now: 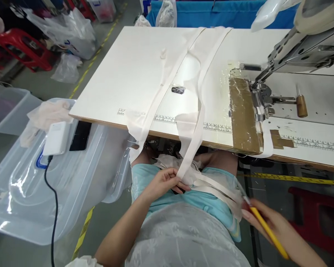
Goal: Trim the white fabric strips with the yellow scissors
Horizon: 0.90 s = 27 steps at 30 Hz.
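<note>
My left hand (167,181) is closed over my lap, pinching a pale cream fabric strip (189,155) between thumb and fingers. That strip runs up over the table edge and across the white top, alongside a second pale strip (156,105). More cream fabric (218,191) lies over my thighs and reaches toward my right hand (263,218). Closed at the right of my lap, this hand holds a yellow-handled tool (268,231) with a thin metal end pointing up and left. Slight blur hides the tool's exact kind and whether these fingers also grip the fabric.
A sewing machine (267,89) stands on the right of the white table (108,74), with a wooden-handled awl (301,105) beside it. At left, a clear plastic bin (80,185) carries a white charger (56,138), a black phone (80,135) and crumpled fabric (50,115).
</note>
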Tool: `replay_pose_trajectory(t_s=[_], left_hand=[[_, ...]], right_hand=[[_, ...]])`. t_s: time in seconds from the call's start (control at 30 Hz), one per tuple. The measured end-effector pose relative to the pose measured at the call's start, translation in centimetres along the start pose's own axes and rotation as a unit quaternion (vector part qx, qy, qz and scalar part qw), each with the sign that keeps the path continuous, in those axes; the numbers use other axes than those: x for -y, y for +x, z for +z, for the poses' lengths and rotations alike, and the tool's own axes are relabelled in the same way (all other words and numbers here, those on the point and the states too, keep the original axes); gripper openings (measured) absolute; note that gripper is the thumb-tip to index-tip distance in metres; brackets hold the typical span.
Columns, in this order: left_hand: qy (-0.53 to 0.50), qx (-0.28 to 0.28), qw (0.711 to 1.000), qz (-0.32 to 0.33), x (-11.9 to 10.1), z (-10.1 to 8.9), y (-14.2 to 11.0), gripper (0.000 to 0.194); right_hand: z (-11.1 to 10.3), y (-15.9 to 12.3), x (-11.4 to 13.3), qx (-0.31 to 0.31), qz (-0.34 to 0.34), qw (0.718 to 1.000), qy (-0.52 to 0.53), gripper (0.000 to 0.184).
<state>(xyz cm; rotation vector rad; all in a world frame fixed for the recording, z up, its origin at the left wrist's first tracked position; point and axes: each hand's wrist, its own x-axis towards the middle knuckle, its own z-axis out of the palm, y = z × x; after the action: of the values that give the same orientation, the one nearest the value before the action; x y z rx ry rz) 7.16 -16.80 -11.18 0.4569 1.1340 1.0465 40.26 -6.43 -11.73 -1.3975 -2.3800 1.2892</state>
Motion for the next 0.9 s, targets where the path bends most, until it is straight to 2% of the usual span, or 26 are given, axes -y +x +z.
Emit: replay_pose_trajectory(t_s=[0.07, 0.1, 0.2, 0.37, 0.5, 0.77, 0.9], left_hand=[[-0.007, -0.014, 1.0, -0.01, 0.2, 0.4, -0.4, 0.049], [-0.009, -0.022, 1.0, -0.014, 0.2, 0.5, -0.6, 0.049], [-0.019, -0.033, 0.999, -0.018, 0.1, 0.4, -1.0, 0.049], [-0.018, -0.028, 0.999, -0.025, 0.0, 0.2, -1.3, 0.049], [-0.011, -0.038, 0.999, -0.036, -0.2, 0.4, -1.3, 0.05], [-0.01, -0.048, 0.997, -0.056, 0.0, 0.5, -0.8, 0.052], [-0.006, -0.044, 0.997, -0.056, 0.0, 0.6, -0.8, 0.05]], right_hand=[[1.1, 2.2, 3.7, 0.159, -0.05, 0.985, 0.033, 0.043], [1.5, 3.3, 5.3, 0.197, -0.073, 0.977, 0.028, 0.041], [2.0, 6.2, 7.8, 0.265, -0.117, 0.957, 0.014, 0.044], [2.5, 9.3, 8.3, 0.335, -0.171, 0.926, -0.025, 0.05], [2.6, 10.1, 8.7, 0.333, -0.185, 0.921, -0.083, 0.053], [2.4, 9.4, 9.0, 0.203, -0.21, 0.932, -0.215, 0.051], [2.5, 9.1, 9.0, 0.192, -0.211, 0.933, -0.219, 0.051]])
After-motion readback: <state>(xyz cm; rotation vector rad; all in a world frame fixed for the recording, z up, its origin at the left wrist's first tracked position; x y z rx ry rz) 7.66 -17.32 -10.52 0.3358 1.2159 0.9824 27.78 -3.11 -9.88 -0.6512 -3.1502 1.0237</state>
